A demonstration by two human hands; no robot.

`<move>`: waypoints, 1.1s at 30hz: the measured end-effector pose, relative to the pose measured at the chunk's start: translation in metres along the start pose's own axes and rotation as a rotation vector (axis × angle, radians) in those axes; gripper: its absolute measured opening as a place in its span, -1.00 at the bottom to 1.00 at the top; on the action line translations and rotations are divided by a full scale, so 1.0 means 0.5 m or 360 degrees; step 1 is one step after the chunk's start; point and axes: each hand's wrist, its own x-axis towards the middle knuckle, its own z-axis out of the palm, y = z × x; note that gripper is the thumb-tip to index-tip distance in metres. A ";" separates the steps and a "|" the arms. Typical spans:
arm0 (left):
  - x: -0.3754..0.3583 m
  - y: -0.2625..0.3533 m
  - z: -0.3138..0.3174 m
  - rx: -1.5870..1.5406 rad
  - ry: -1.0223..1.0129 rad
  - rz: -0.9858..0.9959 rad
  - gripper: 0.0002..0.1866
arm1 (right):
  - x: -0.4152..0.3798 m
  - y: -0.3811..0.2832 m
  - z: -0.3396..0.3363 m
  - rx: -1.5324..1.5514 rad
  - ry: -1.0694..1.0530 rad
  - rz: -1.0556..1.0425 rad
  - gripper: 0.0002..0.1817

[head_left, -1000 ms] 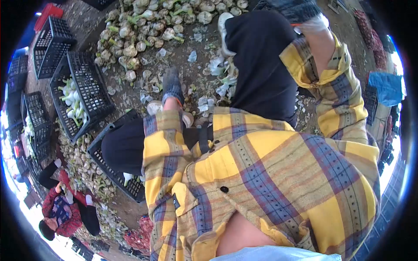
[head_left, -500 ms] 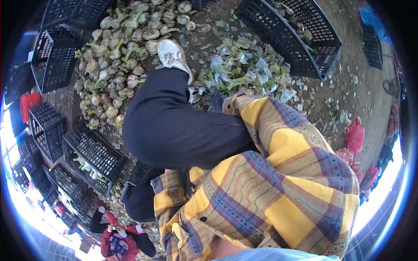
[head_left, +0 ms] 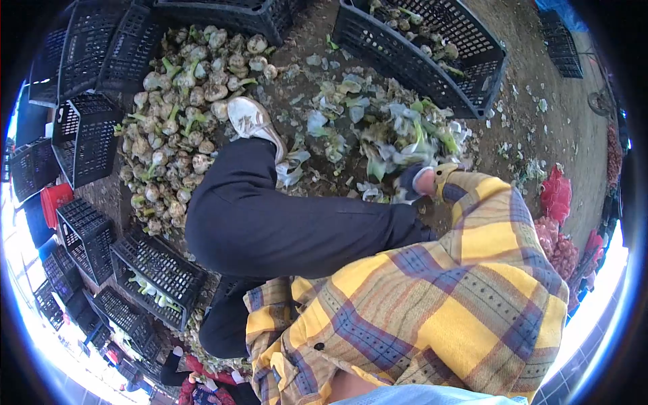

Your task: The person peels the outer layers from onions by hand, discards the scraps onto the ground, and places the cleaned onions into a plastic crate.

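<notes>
My right hand [head_left: 410,183], in a dark glove, is low by the near edge of a heap of loose pale-green leaves and papery skins [head_left: 412,131]. It appears to touch the heap. Motion and the angle smear its fingers, so I cannot make out their grip. A yellow plaid sleeve ends at that wrist. My left hand does not show. Beyond my white shoe [head_left: 253,121] lies a big pile of soil-stained round bulbs [head_left: 169,135] with short green stem stubs.
A black plastic crate [head_left: 432,71] with some bulbs stands beyond the leaf heap. More black crates [head_left: 158,277] line the left. A red container [head_left: 56,202] sits among them. Red mesh sacks [head_left: 555,196] lie at right. Another person [head_left: 202,388] sits at bottom left.
My right hand has moved to the right, away from my shoe. The leaf heap has shifted right and spread, and bare ground shows beside the shoe. The view has turned slightly.
</notes>
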 end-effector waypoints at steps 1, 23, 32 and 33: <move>-0.007 -0.012 -0.005 0.0003 0.0000 -0.0011 -0.48 | -0.024 -0.034 -0.100 0.0096 0.0029 0.0063 -0.53; -0.093 -0.053 0.052 -0.0116 -0.0084 -0.0148 -0.48 | 0.025 0.061 -0.086 0.0439 0.0956 0.0815 -0.41; -0.080 -0.067 0.075 -0.0123 -0.0152 -0.0050 -0.49 | 0.084 -0.131 -0.085 0.0662 0.1571 -0.0132 -0.56; -0.081 -0.070 0.073 -0.0119 -0.0168 -0.0047 -0.49 | 0.081 -0.155 -0.080 0.0633 0.1473 -0.0084 -0.56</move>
